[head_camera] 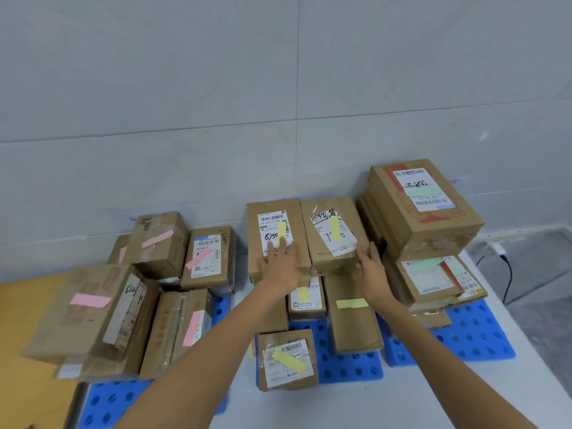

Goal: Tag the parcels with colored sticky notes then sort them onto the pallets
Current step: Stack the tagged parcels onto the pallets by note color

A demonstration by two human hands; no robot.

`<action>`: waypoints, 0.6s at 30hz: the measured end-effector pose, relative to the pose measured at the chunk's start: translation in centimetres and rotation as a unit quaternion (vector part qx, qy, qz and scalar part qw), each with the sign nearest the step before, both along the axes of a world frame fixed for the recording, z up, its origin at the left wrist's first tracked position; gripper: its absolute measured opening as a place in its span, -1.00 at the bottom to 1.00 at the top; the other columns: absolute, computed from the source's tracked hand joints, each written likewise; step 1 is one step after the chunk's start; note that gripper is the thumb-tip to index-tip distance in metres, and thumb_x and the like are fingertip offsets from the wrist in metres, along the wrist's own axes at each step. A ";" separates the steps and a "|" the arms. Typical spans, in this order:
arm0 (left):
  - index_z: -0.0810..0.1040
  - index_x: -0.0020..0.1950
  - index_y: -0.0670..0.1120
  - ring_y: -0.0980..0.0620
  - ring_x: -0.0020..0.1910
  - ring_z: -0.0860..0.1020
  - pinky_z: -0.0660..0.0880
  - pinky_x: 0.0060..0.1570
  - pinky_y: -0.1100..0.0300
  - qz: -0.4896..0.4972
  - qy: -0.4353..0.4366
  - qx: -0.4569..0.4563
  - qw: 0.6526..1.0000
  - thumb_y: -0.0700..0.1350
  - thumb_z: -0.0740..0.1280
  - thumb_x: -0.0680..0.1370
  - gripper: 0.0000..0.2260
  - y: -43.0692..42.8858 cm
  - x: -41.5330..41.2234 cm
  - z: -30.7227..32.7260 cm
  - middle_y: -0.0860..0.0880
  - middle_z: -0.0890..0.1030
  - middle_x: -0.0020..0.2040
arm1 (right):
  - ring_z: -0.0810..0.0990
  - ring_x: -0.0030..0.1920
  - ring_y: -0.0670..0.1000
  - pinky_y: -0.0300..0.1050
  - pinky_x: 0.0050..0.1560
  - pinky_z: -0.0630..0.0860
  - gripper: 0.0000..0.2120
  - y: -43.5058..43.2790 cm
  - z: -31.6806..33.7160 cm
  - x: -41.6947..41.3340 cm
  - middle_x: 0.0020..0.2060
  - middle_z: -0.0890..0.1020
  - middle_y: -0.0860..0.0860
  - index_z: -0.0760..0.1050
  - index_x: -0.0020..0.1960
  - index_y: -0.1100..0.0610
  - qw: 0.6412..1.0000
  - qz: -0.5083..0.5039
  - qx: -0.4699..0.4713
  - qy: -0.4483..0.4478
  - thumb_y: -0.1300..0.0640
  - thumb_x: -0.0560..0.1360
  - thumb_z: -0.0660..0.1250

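Observation:
Three blue pallets hold cardboard parcels: pink-tagged ones on the left pallet [105, 404], yellow-tagged ones on the middle pallet [349, 370], green-tagged ones on the right pallet [476, 332]. On top of the middle stack lie two yellow-tagged parcels side by side. My left hand [280, 266] rests flat with spread fingers on the near end of the left parcel [275, 230]. My right hand [371, 266] touches the near right corner of the right parcel [334, 230], fingers fairly straight.
A tall green-tagged stack [424, 205] stands right beside the right parcel. A grey tiled wall rises just behind all stacks. A small yellow-tagged box [288, 360] sits at the middle pallet's front. A black cable [507, 274] hangs at the far right.

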State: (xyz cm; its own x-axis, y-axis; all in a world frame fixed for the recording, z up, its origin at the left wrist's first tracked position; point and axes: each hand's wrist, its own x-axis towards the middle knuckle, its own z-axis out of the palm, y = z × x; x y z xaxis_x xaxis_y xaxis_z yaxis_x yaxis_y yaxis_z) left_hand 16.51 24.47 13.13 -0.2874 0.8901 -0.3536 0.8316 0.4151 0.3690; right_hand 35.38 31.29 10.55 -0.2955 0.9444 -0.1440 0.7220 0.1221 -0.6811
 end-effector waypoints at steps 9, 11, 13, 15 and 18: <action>0.29 0.47 -0.11 -0.01 0.39 0.31 0.24 0.31 0.22 0.023 -0.136 0.169 0.976 -0.27 0.11 0.62 -0.60 -4.7 -6.9 4.0 -0.08 0.35 0.42 | 0.11 0.49 0.18 -0.02 0.42 0.16 -0.59 -1.2 7.0 -5.6 0.48 0.20 0.15 0.24 0.45 0.24 0.971 0.106 0.125 -0.172 0.23 0.62 0.12; 0.36 0.41 -0.10 0.01 0.35 0.37 0.24 0.28 0.26 0.048 -0.117 0.223 0.967 -0.25 0.14 0.62 -0.65 -7.3 -10.2 5.7 -0.06 0.42 0.37 | 0.23 0.43 0.18 -0.07 0.37 0.18 -0.65 -2.9 8.5 -8.9 0.39 0.35 0.15 0.36 0.38 0.22 0.967 0.169 0.157 -0.107 0.25 0.60 0.14; 0.42 0.36 -0.12 0.02 0.30 0.42 0.28 0.29 0.23 0.075 -0.101 0.278 0.952 -0.24 0.17 0.61 -0.69 -10.9 -14.5 7.8 -0.07 0.47 0.32 | 0.34 0.36 0.15 -0.12 0.32 0.21 -0.70 -5.1 9.9 -13.0 0.29 0.46 0.12 0.43 0.32 0.20 0.958 0.231 0.163 -0.047 0.24 0.60 0.17; 0.47 0.31 -0.16 0.08 0.25 0.43 0.29 0.26 0.27 0.105 -0.073 0.329 0.936 -0.21 0.19 0.58 -0.70 -15.3 -19.2 9.6 -0.07 0.51 0.27 | 0.44 0.26 0.15 -0.13 0.25 0.26 -0.74 -7.7 11.3 -17.6 0.20 0.53 0.15 0.50 0.24 0.22 0.942 0.290 0.170 -0.006 0.25 0.59 0.20; 0.47 0.30 -0.18 0.02 0.27 0.43 0.24 0.22 0.29 0.182 -0.011 0.333 0.925 -0.09 0.16 0.57 -0.66 -23.0 -26.8 10.5 -0.06 0.50 0.28 | 0.49 0.15 0.15 -0.23 0.14 0.25 -0.78 -12.6 13.0 -25.5 0.08 0.60 0.17 0.56 0.14 0.25 0.914 0.365 0.176 0.032 0.28 0.58 0.20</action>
State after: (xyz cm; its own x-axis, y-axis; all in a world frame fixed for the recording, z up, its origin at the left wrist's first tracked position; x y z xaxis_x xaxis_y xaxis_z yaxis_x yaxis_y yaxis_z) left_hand -10.27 1.45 23.62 -0.6108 0.7580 0.2290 0.6705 0.3413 0.6587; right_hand 9.92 18.71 23.57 -0.8626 0.4763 0.1708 0.3199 0.7748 -0.5453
